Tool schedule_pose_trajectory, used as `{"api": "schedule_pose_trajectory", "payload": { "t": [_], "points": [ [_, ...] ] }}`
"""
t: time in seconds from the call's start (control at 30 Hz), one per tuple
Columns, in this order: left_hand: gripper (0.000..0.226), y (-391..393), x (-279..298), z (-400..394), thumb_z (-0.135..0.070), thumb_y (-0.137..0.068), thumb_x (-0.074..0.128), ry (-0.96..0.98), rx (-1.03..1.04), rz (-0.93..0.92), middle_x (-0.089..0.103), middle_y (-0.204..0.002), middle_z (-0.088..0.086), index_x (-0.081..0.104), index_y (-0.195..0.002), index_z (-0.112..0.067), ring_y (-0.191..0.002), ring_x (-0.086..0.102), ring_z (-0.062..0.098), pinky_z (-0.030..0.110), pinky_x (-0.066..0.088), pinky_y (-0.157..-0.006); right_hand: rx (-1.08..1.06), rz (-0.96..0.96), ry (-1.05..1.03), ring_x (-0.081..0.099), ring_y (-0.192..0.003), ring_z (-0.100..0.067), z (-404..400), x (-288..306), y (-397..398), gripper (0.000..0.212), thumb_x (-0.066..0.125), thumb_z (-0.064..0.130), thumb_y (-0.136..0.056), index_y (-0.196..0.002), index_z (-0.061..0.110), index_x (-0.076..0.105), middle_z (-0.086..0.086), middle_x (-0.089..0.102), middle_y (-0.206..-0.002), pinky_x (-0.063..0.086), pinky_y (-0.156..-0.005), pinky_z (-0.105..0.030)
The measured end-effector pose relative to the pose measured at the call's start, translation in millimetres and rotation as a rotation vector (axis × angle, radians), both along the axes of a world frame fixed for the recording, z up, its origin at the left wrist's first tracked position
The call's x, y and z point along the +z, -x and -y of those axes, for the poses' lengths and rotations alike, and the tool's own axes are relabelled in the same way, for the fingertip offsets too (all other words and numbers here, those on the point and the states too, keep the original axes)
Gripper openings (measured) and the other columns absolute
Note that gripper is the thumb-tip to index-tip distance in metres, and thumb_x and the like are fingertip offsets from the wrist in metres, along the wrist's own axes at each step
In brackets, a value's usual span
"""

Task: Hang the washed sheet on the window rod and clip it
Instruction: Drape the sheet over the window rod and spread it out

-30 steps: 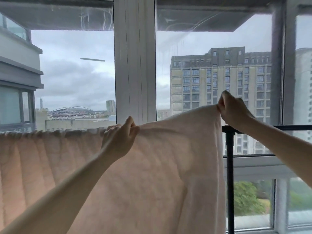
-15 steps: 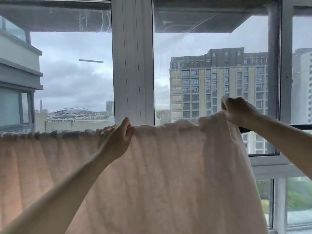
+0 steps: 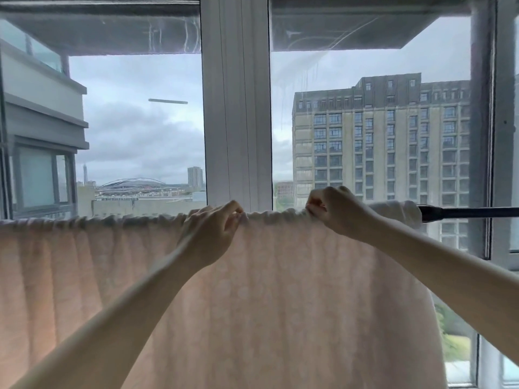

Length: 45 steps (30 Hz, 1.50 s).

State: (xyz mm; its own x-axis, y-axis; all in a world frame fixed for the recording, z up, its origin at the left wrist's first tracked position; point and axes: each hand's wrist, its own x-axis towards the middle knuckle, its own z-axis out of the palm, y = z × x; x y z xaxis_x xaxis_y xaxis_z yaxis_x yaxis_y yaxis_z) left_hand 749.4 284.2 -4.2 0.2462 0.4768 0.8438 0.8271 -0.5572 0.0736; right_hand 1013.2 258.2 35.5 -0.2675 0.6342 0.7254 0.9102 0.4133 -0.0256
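Head view showed the left hand with its fingers curled over the gathered top fold of the pale pink, softly quilted sheet, pinching the cloth where it crossed the rod, apparently to hold that stretch from sliding. Just beside it, the right hand pinched the same bunched fold between thumb and curled fingers, most likely to tease the gathers sideways and even out the cloth. From these two grips the sheet hung down in long vertical folds, draped over the black metal window rod, whose bare end stuck out to the right past the fabric's edge. Behind stood the white window frame post, between the panes. No clips could be seen, so clipping seemed not yet done; the bunched top would probably need spreading first.
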Motion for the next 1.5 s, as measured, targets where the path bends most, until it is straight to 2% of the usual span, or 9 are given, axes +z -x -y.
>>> {"api": "schedule_pose_trajectory", "payload": {
  "t": [0.33,0.53,0.63,0.73,0.83,0.93,1.1,1.3,1.5],
  "points": [
    [0.017,-5,3,12,-0.037,-0.097,0.048,0.042,-0.039,0.020,0.064,-0.081,-0.008,0.060,-0.098,-0.025,-0.083,0.057,0.016,0.029,0.032,-0.075,0.174,-0.038,-0.076,0.062,-0.070,-0.016,4,-7,63,0.013,0.056,0.019,-0.095,-0.088,0.010,0.062,-0.001,0.066,-0.080,0.054,-0.067,-0.034],
    [0.013,27,-3,7,-0.023,-0.094,0.053,-0.047,-0.022,0.071,0.065,-0.075,-0.005,0.062,-0.086,-0.018,-0.069,0.061,0.018,0.032,0.048,-0.064,0.072,-0.016,-0.025,0.065,-0.071,-0.015,14,-6,26,0.014,0.051,0.020,-0.097,-0.099,0.013,0.062,-0.003,0.069,-0.087,0.058,-0.069,-0.037],
    [0.008,33,-5,11,-0.007,-0.085,0.052,-0.073,0.111,0.117,0.063,-0.089,0.002,0.057,-0.086,-0.013,-0.079,0.061,0.026,0.035,0.047,-0.069,-0.051,-0.007,-0.002,0.064,-0.067,-0.017,21,-7,0,0.016,0.049,0.019,-0.096,-0.091,0.011,0.062,-0.004,0.067,-0.080,0.058,-0.067,-0.040],
    [0.029,7,-7,22,0.001,-0.077,0.058,-0.105,0.121,-0.021,0.062,-0.105,0.001,0.056,-0.101,-0.015,-0.095,0.058,0.024,0.036,0.041,-0.083,-0.063,-0.026,0.023,0.063,-0.065,-0.018,23,-8,-10,0.020,0.053,0.017,-0.095,-0.082,0.009,0.065,-0.005,0.067,-0.074,0.057,-0.067,-0.042],
    [0.035,-29,-9,24,-0.012,-0.086,0.056,-0.057,-0.025,-0.131,0.063,-0.118,-0.001,0.055,-0.120,-0.019,-0.110,0.056,0.020,0.037,0.039,-0.103,-0.061,-0.066,-0.035,0.065,-0.071,-0.018,22,-8,-6,0.014,0.057,0.015,-0.094,-0.091,0.009,0.070,-0.006,0.071,-0.082,0.057,-0.073,-0.039],
    [0.031,-49,-9,16,-0.031,-0.095,0.049,-0.070,-0.012,-0.172,0.061,-0.122,-0.006,0.053,-0.125,-0.028,-0.108,0.056,0.020,0.038,0.040,-0.097,-0.039,-0.144,-0.066,0.065,-0.072,-0.019,18,-9,5,0.015,0.056,0.017,-0.094,-0.090,0.011,0.069,-0.004,0.071,-0.082,0.056,-0.072,-0.042],
    [0.023,-50,-15,9,-0.038,-0.096,0.043,-0.212,0.114,-0.170,0.066,-0.100,-0.001,0.057,-0.109,-0.024,-0.086,0.061,0.027,0.041,0.047,-0.080,0.111,-0.130,-0.088,0.062,-0.070,-0.012,16,-22,18,0.012,0.054,0.023,-0.096,-0.090,0.016,0.062,0.005,0.067,-0.082,0.055,-0.067,-0.039],
    [0.008,-18,-16,5,-0.022,-0.096,0.053,-0.182,0.035,-0.043,0.062,-0.080,0.002,0.051,-0.090,-0.017,-0.077,0.060,0.025,0.039,0.049,-0.072,-0.153,-0.014,-0.125,0.058,-0.079,-0.017,35,-14,-15,0.024,0.044,0.031,-0.097,-0.082,0.020,0.058,0.004,0.062,-0.080,0.051,-0.075,-0.040],
    [0.009,-4,-14,14,-0.012,-0.092,0.052,-0.096,0.202,0.038,0.060,-0.076,0.010,0.050,-0.084,-0.010,-0.077,0.057,0.033,0.039,0.044,-0.070,-0.246,0.019,-0.113,0.065,-0.076,-0.018,39,-25,-32,0.036,0.041,0.053,-0.092,-0.094,0.030,0.068,0.011,0.069,-0.083,0.052,-0.074,-0.038]
  ]
}}
